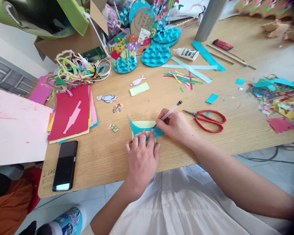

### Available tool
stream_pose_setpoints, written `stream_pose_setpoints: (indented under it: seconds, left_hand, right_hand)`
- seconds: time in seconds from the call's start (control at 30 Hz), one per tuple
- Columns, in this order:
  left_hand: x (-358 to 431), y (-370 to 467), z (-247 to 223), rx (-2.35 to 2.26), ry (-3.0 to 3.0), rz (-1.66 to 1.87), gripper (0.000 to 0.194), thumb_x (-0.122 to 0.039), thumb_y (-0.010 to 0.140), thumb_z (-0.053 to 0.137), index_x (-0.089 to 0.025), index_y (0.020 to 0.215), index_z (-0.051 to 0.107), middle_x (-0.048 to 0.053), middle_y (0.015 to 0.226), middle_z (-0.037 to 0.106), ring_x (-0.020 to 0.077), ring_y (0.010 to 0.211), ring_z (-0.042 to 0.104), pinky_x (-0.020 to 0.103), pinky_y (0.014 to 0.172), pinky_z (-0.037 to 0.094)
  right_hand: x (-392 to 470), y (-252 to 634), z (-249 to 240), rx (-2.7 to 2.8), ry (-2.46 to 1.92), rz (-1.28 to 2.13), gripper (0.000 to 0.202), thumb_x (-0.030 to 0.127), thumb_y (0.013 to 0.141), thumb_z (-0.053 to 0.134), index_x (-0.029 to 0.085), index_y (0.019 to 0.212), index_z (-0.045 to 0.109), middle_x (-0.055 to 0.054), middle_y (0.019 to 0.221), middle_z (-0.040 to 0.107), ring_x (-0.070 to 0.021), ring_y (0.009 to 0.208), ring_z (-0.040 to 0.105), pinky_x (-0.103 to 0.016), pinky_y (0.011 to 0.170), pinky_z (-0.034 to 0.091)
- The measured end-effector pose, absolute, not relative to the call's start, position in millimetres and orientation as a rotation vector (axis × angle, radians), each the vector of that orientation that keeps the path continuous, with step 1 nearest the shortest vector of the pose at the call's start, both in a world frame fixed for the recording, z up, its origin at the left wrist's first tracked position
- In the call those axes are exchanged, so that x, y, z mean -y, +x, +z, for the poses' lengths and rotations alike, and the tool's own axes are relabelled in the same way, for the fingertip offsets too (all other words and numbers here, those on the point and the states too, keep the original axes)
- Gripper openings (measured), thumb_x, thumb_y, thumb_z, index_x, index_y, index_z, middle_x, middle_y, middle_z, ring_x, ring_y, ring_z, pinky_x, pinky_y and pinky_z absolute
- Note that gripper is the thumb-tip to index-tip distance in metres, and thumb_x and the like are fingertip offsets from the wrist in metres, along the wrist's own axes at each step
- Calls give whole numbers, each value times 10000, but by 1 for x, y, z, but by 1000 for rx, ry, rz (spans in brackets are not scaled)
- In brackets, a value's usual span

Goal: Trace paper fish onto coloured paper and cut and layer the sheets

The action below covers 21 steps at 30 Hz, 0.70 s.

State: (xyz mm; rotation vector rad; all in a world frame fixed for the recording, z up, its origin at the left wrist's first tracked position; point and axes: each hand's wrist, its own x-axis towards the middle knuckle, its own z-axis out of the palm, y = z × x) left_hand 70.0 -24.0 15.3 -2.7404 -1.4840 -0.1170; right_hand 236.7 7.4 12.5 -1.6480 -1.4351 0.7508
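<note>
Head view: left hand fingers slightly spread, pressing pale cut-out onto blue paper, green paper underneath. Right hand fingers pinched round pen, tip at cut-out's edge. Marking looks underway; line drawn so far hidden by fingers. Blue paper not yet cut round the cut-out. Finished-looking paper fish beyond left fingers; red scissors right of right fingers, unheld.

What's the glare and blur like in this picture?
In the head view, a pale reflection on the phone's near end; the tabletop looks washed out toward upper right; right-hand corners darken; the pen looks fairly sharp.
</note>
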Motion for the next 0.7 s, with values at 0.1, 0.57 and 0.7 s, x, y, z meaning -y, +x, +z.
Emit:
stream_pose_setpoints:
  seconds: [0.1,0.57,0.7]
  left_hand:
    - [24,69,15,1479,-2733,-114,401,-365,983,431,-267,1361,521,93,1307,579,281,1079,522,484,877,410]
    - [24,69,16,1489,-2740,-84,401,-366,991,410,-263,1364,515,90,1327,572,284,1105,516,474,866,405]
    - [24,69,16,1484,-2733,-79,399,-365,988,419,-271,1363,517,88,1335,571,287,1109,517,479,865,404]
  right_hand:
    - [-7,237,12,1435,-1653,732,77,184,761,550,182,686,532,23,549,554,-110,490,519,-233,519,376]
    - [-4,238,15,1480,-1663,685,79,178,774,533,177,695,525,14,553,540,-109,492,491,-243,517,343]
    - [-3,239,15,1487,-1661,683,87,175,774,532,180,689,516,14,554,537,-108,496,490,-241,518,342]
